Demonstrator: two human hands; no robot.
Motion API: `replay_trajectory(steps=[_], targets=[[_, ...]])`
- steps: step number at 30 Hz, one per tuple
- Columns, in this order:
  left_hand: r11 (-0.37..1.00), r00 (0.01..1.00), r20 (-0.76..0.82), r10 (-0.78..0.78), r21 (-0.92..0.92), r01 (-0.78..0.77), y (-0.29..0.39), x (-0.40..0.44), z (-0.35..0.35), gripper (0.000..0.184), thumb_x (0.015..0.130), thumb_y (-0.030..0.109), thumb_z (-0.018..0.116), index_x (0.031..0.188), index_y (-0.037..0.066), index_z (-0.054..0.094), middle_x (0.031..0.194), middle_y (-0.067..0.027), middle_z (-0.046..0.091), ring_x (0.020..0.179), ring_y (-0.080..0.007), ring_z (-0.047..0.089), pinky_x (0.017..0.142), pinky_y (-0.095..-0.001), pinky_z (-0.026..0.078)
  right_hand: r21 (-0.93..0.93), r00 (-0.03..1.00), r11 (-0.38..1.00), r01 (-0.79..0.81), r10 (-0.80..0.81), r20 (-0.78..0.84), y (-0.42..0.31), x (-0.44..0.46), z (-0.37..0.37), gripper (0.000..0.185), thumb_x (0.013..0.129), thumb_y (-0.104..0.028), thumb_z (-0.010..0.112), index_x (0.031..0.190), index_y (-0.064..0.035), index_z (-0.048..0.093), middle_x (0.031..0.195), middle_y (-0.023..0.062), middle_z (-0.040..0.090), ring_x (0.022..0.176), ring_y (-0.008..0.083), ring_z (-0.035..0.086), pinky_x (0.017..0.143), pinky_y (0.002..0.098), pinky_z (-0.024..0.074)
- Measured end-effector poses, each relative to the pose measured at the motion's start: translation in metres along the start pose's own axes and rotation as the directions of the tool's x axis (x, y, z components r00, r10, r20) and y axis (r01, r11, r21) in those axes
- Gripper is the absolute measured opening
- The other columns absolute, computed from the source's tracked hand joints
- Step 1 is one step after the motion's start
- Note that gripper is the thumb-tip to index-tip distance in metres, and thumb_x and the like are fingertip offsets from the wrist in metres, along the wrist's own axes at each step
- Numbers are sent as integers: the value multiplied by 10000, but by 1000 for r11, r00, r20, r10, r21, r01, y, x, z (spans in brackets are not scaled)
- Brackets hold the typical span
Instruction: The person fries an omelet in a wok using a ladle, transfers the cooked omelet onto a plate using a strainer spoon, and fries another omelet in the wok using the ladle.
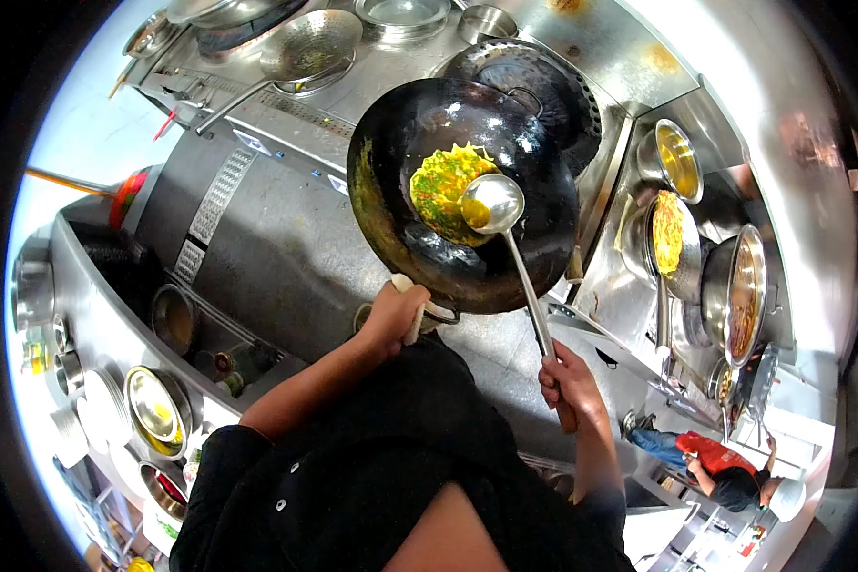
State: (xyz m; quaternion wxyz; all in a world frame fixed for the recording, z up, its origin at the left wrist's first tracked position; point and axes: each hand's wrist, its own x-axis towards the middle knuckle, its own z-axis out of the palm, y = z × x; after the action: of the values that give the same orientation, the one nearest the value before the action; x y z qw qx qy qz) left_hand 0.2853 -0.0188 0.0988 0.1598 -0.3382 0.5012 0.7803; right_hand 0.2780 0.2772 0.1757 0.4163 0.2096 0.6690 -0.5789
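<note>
A large black wok (524, 229) is tilted over the stove's front edge. In it lies a yellow omelette (439, 186) flecked with green and red. My left hand (391, 319) is closed around a folded pale cloth (414, 329) at the wok's near loop handle (443, 315); its fingertips are partly hidden. My right hand (572, 379) grips the wooden end of a long metal ladle (529, 286). The ladle's bowl holds some yellow liquid and is over the omelette's right edge; I cannot tell whether they touch.
A perforated black burner ring (577, 124) is behind the wok. On the right counter stand a bowl of yellow liquid (677, 162), a strainer holding fried egg (667, 238) and a large steel bowl (745, 286). A metal strainer (310, 46) rests upper left. Another person (725, 467) stands at lower right.
</note>
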Motion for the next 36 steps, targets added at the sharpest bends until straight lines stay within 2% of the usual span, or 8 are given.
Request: replay_trajectory(steps=[10,13,21,27,31,32,35,36], targets=[[997,1000,13,-10,74,9,-14,14,-10,176,832,202,566,768,42,534,628,-55,523,517,-166,506,470,-339,422,-141,990,981,132,-123,71,-26,46,48,387,945,-145,479,1325,-91,430,614,-14,441,413,76,423,363,242,379],[998,995,84,59,-34,-57,-17,13,-12,179,816,198,570,743,37,542,595,-48,514,512,-165,507,480,-337,418,-124,974,968,218,-207,95,-38,74,65,340,943,-152,482,1277,-95,460,618,-11,450,409,73,422,361,238,382],[999,998,53,35,-41,-33,-21,18,-11,127,755,140,586,794,19,579,721,-44,574,614,-147,523,545,-330,427,-332,927,884,330,-371,-65,-49,97,77,365,932,-152,488,1292,-104,456,592,-8,462,437,87,467,377,259,412],[997,997,39,71,-17,-71,-17,14,-8,185,807,197,578,825,15,549,699,-68,562,569,-172,533,498,-339,412,-774,811,596,212,-550,-202,-20,107,51,508,928,-152,484,1412,-106,336,666,141,590,497,245,572,484,382,464],[998,999,-35,11,-68,-13,-2,0,0,202,837,235,589,804,41,548,652,-51,522,524,-166,489,471,-347,377,-818,780,544,187,-589,-214,-11,93,42,518,924,-152,485,1414,-107,322,692,212,600,617,365,610,585,444,468],[998,1000,-19,-11,-64,9,1,-3,0,207,842,240,589,784,46,544,643,-48,515,522,-164,485,469,-348,373,-846,747,504,175,-628,-219,1,98,36,528,923,-145,494,1424,-117,332,638,140,575,529,277,577,516,399,459],[996,997,37,-71,-41,73,7,-4,-3,227,854,240,583,726,59,532,624,-39,502,515,-161,477,464,-347,362,-627,896,762,161,-379,-231,-16,64,30,560,923,-180,517,1445,-95,334,677,129,598,532,222,588,495,360,459],[995,994,66,-92,-23,93,9,-3,-5,230,854,233,578,710,61,527,623,-37,501,515,-162,477,463,-346,359,-571,898,802,177,-370,-240,-11,60,28,560,918,-186,529,1438,-71,354,635,54,537,489,128,516,457,302,432]])
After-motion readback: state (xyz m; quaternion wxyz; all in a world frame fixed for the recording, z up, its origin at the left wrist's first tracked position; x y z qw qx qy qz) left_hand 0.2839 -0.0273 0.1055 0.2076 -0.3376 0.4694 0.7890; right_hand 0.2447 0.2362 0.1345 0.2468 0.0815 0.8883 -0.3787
